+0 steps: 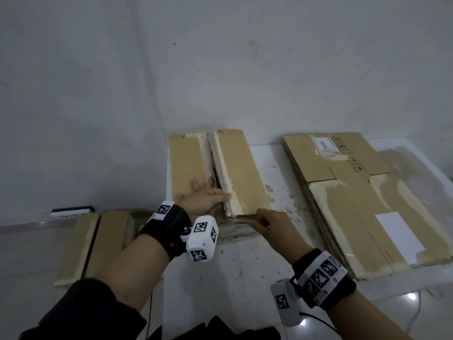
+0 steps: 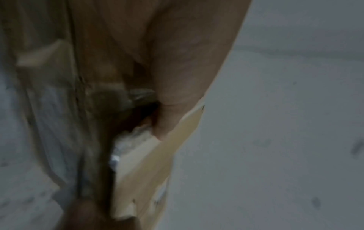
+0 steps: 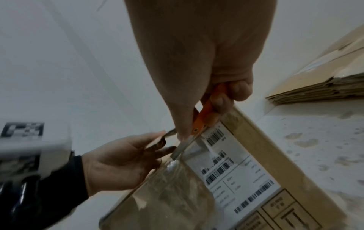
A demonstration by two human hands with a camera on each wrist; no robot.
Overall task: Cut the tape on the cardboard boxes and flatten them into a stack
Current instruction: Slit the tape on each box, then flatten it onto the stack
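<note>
A brown cardboard box (image 1: 240,168) lies on the white table (image 1: 245,278), its top seam split between two taped flaps. My left hand (image 1: 203,198) rests flat on the left flap with straight fingers, the thumb reaching across to the right flap's edge. At the box's near end my right hand (image 1: 277,227) grips an orange utility knife (image 3: 206,112). Its blade (image 3: 180,149) touches the taped edge beside a shipping label (image 3: 236,171). The left wrist view is blurred, showing only my palm (image 2: 187,62) against cardboard (image 2: 157,163).
A stack of flattened boxes (image 1: 367,192) covers the right side of the table. Another taped box (image 1: 93,244) sits on the floor at the left, with a power strip (image 1: 71,212) behind it by the wall. The wall stands close behind the table.
</note>
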